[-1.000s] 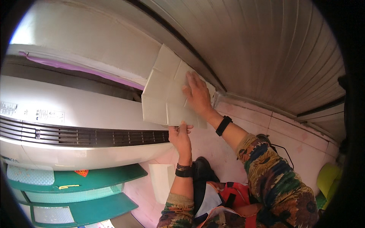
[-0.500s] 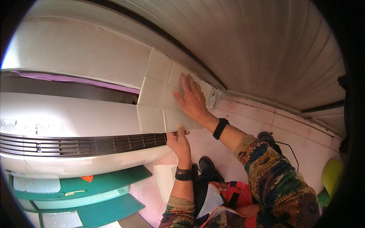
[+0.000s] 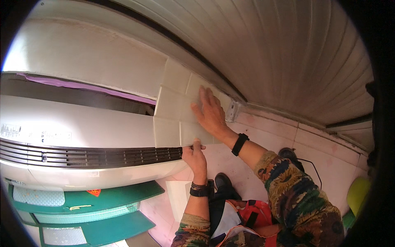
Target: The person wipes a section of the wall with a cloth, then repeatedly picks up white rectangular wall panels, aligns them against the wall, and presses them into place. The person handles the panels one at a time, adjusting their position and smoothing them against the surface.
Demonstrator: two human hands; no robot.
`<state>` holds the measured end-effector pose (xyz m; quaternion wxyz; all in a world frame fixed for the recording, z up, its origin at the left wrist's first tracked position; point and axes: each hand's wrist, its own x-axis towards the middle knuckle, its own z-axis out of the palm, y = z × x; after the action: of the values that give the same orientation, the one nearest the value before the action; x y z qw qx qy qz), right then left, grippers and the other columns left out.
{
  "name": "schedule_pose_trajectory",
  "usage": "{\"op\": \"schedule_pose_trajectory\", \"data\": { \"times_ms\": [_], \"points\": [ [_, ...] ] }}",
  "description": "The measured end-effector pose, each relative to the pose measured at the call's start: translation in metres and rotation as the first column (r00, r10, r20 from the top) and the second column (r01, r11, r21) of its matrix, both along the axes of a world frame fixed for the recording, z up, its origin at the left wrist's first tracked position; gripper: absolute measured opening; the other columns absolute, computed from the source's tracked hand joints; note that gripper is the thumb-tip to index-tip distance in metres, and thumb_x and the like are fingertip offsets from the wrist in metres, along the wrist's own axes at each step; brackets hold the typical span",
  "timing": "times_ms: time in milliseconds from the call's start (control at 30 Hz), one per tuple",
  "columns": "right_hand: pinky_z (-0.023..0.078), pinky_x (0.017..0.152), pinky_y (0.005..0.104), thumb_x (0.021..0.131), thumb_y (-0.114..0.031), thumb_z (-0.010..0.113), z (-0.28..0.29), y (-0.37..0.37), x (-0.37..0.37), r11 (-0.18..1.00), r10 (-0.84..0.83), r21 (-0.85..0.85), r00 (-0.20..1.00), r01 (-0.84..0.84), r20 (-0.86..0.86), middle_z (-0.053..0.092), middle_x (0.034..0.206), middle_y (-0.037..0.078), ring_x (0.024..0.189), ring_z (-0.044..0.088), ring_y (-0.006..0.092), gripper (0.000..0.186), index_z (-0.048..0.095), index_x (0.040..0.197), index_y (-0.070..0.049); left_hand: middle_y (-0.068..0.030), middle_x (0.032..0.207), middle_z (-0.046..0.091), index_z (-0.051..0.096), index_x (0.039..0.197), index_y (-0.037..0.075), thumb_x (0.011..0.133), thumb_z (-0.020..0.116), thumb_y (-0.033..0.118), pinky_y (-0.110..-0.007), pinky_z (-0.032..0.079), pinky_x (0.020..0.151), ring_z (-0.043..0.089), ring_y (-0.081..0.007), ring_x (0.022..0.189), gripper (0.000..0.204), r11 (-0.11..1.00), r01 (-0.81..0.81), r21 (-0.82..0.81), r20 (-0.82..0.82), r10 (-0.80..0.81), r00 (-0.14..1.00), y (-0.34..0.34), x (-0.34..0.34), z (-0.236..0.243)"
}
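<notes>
A cream panel point(image 3: 168, 101) with grid-like raised lines lies against the wall corner, beside the end of a white air conditioner point(image 3: 82, 123). My left hand point(image 3: 195, 158) grips the panel's lower edge, thumb on top and the other fingers partly hidden beneath. Flat on the panel's right part rests my right hand point(image 3: 212, 113), its fingers stretched and the thumb apart. The dark louvred vent point(image 3: 103, 156) of the air conditioner ends next to my left hand.
Green shelves point(image 3: 119, 195) stand at the lower left. A purple strip point(image 3: 82, 87) runs in the gap behind the air conditioner. Large ribbed panelling point(image 3: 288, 53) rises on the right. Pink floor tiles point(image 3: 255, 136) bear a black cable point(image 3: 316, 166) and a pale flat piece point(image 3: 177, 196).
In the picture, the panel and both hands sit slightly lower, and the panel a little further right. My right hand stays flat on the panel; my left keeps its grip on the edge.
</notes>
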<state>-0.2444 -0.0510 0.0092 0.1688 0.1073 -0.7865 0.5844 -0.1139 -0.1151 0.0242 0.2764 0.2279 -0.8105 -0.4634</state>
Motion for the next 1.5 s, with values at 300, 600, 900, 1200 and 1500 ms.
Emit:
{"op": "schedule_pose_trajectory", "data": {
  "times_ms": [300,600,900,1200,1500],
  "points": [
    [0.041,0.106,0.0586,0.101,-0.046,0.050,0.002,0.005,0.003,0.995,0.101,-0.024,0.994,-0.100,0.033,0.030,0.152,0.034,0.134,0.039,0.0526,0.073,0.024,0.156,-0.007,-0.0077,0.070,0.067,0.065,0.097,-0.008,0.095,0.065,0.010,-0.028,0.048,0.061,0.060,-0.0121,0.060,0.018,1.000,-0.030,-0.004,-0.047,0.029,0.998,0.002,0.000,0.003],
    [0.039,0.109,0.0587,0.101,-0.047,0.049,0.000,0.005,-0.002,0.984,0.175,-0.057,0.981,-0.171,0.083,0.022,0.154,0.036,0.138,0.033,0.0549,0.076,0.017,0.158,-0.008,-0.0094,0.077,0.067,0.062,0.097,-0.007,0.094,0.065,0.010,-0.028,0.050,0.062,0.061,-0.0129,0.061,0.017,0.994,-0.044,-0.099,-0.004,0.043,0.999,-0.002,0.004,0.007],
    [0.028,0.114,0.0616,0.101,-0.045,0.050,-0.004,-0.004,0.000,0.971,0.183,-0.169,0.980,-0.169,0.073,0.016,0.152,0.043,0.139,0.023,0.0613,0.080,0.011,0.158,-0.005,-0.0148,0.110,0.060,0.044,0.121,-0.007,0.093,0.066,0.004,-0.029,0.053,0.077,0.063,-0.0164,0.089,0.036,0.998,-0.026,-0.051,-0.160,0.017,0.987,-0.003,0.005,0.013],
    [0.024,0.116,0.0622,0.101,-0.046,0.050,-0.006,-0.003,0.001,0.932,0.264,-0.281,0.961,-0.230,0.087,0.007,0.153,0.045,0.141,0.013,0.0637,0.082,0.006,0.160,-0.009,-0.0275,0.150,0.037,0.017,0.153,-0.008,0.095,0.064,0.005,-0.038,0.041,0.109,0.050,-0.0292,0.133,0.075,0.997,0.035,0.069,-0.210,-0.020,0.978,-0.010,-0.002,0.005],
    [0.023,0.116,0.0641,0.100,-0.044,0.053,-0.002,-0.001,0.002,0.949,0.244,-0.230,0.964,-0.215,0.104,0.008,0.154,0.044,0.141,0.011,0.0653,0.084,0.004,0.159,-0.010,-0.0101,0.099,0.070,0.064,0.105,-0.005,0.095,0.067,0.010,-0.029,0.052,0.077,0.064,-0.0177,0.086,0.019,0.954,0.062,-0.294,-0.042,-0.078,0.996,0.024,0.001,0.023]
  ]
}}
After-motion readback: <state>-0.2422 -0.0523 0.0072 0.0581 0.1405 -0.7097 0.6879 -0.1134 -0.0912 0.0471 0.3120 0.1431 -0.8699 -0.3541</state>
